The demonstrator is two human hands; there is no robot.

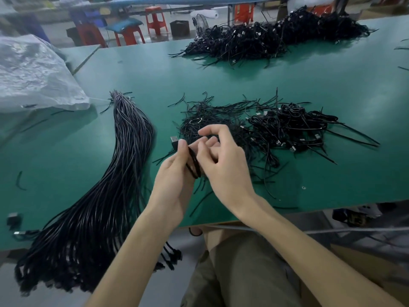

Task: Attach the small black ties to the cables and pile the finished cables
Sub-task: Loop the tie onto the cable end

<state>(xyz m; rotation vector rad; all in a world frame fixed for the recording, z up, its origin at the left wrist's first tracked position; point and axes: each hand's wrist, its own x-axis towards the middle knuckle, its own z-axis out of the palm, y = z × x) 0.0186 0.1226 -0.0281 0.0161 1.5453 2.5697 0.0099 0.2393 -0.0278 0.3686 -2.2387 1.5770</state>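
While the big bundle (124,165) of loose cables lay untied on the left of the counter (332,85), its lower end spilling over the near edge, the job looked far from over. Two heaps suggested work already done: a near pile (292,127) of coiled cables to the right of the hands, and a much larger far pile (276,36) at the back of the counter. Between the bundle and the near pile sat a scatter of small black ties (212,116), plenty of them unused. A crumpled plastic bag (33,72) lay at the far left.

One cable (194,162) was in hand, held just above the counter in front of the ties. It had been folded into a narrow hank. The left hand (174,180) gripped it, fingers and thumb curled round the strands. The right hand (223,165) was close against it from the other side, fingers bent and touching the hank; whether they pinched a tie I could not tell. No tie showed on this cable, so I judged it not yet finished.

The hank's long axis ran from near the person up and away, leaning left. Its plug (174,139) stuck out past the left thumb, pointing away and to the left.
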